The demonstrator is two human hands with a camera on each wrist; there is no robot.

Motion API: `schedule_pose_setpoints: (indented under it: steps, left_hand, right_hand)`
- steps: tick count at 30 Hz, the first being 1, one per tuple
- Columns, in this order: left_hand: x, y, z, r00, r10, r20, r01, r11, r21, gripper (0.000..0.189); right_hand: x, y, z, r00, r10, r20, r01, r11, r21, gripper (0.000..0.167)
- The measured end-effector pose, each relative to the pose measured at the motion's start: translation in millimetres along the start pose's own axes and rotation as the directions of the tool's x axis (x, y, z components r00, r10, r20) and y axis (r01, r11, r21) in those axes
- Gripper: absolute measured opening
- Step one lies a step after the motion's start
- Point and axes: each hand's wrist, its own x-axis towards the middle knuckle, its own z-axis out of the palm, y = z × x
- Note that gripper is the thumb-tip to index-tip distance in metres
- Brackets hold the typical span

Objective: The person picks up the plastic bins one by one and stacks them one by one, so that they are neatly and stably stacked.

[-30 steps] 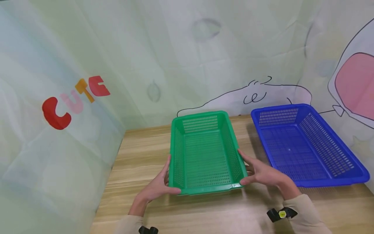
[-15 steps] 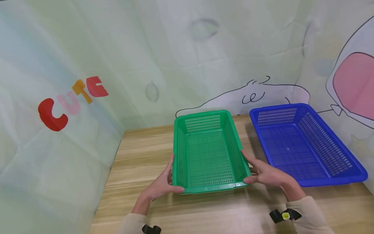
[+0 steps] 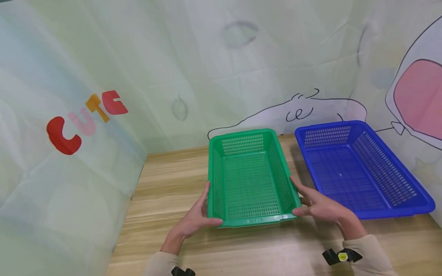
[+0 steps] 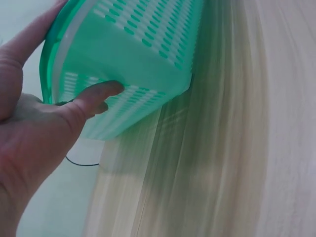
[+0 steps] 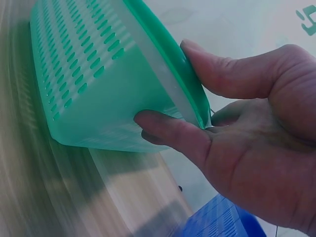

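A green plastic basket (image 3: 251, 184) with slotted sides stands at the middle of the table, a hand at each near corner. My left hand (image 3: 193, 222) grips the left one, thumb on the rim and fingers along the outer side. In the left wrist view, fingertips press the basket's wall (image 4: 123, 59) below the rim. At the right corner, my right hand (image 3: 322, 206) holds the rim the same way. The right wrist view shows that thumb over the rim (image 5: 170, 61) and fingers under it against the wall. The basket's inside has nothing in it.
A larger blue plastic basket (image 3: 345, 176) stands to the right, close beside my right forearm. The wood-grain table (image 3: 165, 191) ends at a printed cloth backdrop (image 3: 165, 76) at the back and left. Both wrists wear black camera straps (image 3: 342, 256).
The green basket has slid a little to the right with both hands holding it. The blue basket has stayed in place.
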Motion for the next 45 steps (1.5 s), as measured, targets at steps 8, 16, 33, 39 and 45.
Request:
schedule_pose_setpoints:
  steps: [8, 16, 33, 39, 45]
  left_hand:
    - [1.9, 0.9, 4.2, 0.999, 0.010, -0.047, -0.008, 0.999, 0.053, 0.123]
    - [0.2, 2.6, 5.8, 0.999, -0.013, -0.050, 0.014, 1.000, 0.027, 0.125]
    - [6.6, 0.1, 3.2, 1.000, -0.014, -0.013, 0.014, 1.000, -0.010, 0.125]
    - [6.0, 1.8, 4.2, 1.000, -0.022, -0.017, 0.022, 1.000, -0.012, 0.126]
    - [6.0, 1.6, 3.2, 1.000, -0.013, -0.019, 0.013, 1.000, 0.001, 0.125]
  right_hand:
    - [-2.8, 3.7, -3.0, 1.000, -0.022, 0.009, 0.021, 0.999, 0.050, 0.104]
    - [-1.8, 2.5, -2.1, 1.000, -0.007, 0.010, 0.006, 0.998, 0.065, 0.104]
    - [-3.3, 0.3, -1.1, 0.999, 0.023, -0.022, -0.022, 0.999, 0.045, 0.103]
    - [-4.0, 0.2, -1.3, 1.000, 0.021, -0.023, -0.020, 0.999, 0.038, 0.104]
    - [-3.9, 0.3, -0.8, 0.999, 0.024, -0.024, -0.023, 0.999, 0.036, 0.104]
